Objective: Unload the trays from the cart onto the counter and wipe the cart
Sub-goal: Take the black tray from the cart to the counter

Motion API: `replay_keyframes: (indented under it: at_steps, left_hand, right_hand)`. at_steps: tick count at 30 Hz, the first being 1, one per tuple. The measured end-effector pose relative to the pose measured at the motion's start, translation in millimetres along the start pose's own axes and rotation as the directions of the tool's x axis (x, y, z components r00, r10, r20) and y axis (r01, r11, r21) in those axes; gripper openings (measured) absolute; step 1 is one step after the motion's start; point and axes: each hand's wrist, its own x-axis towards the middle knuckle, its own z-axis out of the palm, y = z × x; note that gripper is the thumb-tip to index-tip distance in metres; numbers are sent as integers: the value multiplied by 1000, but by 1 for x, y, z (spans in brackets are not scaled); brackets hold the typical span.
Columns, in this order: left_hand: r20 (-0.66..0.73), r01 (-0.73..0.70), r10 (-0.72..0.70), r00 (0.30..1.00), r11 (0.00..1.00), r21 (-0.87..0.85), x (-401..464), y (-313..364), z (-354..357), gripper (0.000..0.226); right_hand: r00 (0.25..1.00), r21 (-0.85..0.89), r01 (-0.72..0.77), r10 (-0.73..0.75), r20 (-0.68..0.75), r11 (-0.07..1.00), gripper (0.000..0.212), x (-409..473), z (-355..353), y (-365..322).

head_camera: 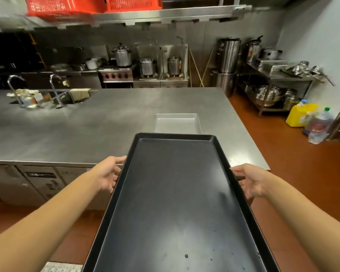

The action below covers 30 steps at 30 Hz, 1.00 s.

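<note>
Fingers (pixel 236 170) at black tray (pixel 175 203) long rims

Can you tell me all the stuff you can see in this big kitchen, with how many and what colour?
black tray: 1, black, held out over the near edge of the counter
silver tray: 1, silver, on the counter just beyond the black tray
counter: 1, steel grey, middle of the room
taps: 2, silver, at the sink on the counter's far left
crates: 2, red, on the shelf overhead
pots: several, silver, on the stoves and racks at the back and right
jug: 1, yellow, on the floor at right
bottle: 1, clear with a green cap, beside the jug
left hand: 1, gripping the black tray's left rim
right hand: 1, gripping its right rim
</note>
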Motion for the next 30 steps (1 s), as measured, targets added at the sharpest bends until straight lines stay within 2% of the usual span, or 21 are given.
replay_keyframes:
  at_steps: [4,7,9,10,14,19,23,27,30]
  left_hand:
    - [-2,23,-23,1000,1000,-4,76,50,8,56]
    - [-91,49,-44,995,998,46,138,89,13,34]
    - [-164,47,-33,986,996,79,171,111,18,11]
    - [-187,43,-29,982,997,68,189,120,18,9]
    - [-247,0,25,969,995,100,246,150,18,28]
    - [-313,-87,210,926,927,366,321,188,21,45]
    - [-293,-81,328,898,778,623,378,223,20,33]
    - [-271,-47,362,892,670,741,441,264,16,20]
    - [-252,-31,357,899,627,779,481,284,11,23]
  right_hand:
    - [1000,27,-14,13,9,1000,39,77,-5,-58]
    - [999,22,-38,38,17,999,31,128,-5,-108]
    - [999,-30,-28,29,16,999,22,155,-2,-138]
    - [1000,-66,-25,25,-5,997,18,168,0,-151]
    - [985,-185,11,-43,-168,983,17,222,6,-188]
    - [923,-337,46,-169,-345,940,13,300,13,-231]
    - [890,-502,14,-239,-388,865,5,350,32,-264]
    - [859,-614,-46,-282,-427,788,11,411,53,-289]
    - [847,-639,-68,-294,-443,766,16,446,64,-303]
